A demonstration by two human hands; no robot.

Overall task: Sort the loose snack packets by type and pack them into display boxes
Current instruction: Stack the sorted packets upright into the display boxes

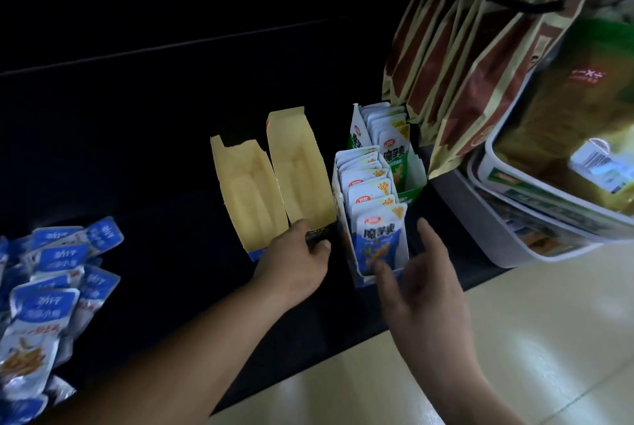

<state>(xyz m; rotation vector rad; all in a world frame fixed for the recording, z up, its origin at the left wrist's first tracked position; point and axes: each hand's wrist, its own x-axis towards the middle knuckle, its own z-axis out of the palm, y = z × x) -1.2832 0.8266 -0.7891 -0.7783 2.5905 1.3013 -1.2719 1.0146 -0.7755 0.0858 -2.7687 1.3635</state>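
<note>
Two empty display boxes with pale insides stand side by side on the dark shelf: one further left (248, 191) and one to its right (300, 170). My left hand (295, 261) grips the front wall of the right empty box. Beside it stands a display box (360, 277) filled with upright blue snack packets (379, 241). My right hand (417, 282) hovers at that box's front right corner, fingers spread and holding nothing. Behind stands a green box (413, 181) of green packets (394, 155). Loose blue packets (51, 287) lie heaped at far left.
Tan and brown hanging bags (456, 57) hang at upper right. Stacked white tubs (514, 205) with a green bag (576, 109) sit at right. The dark shelf's front edge (308, 366) runs diagonally, with a pale tiled floor (531, 339) below.
</note>
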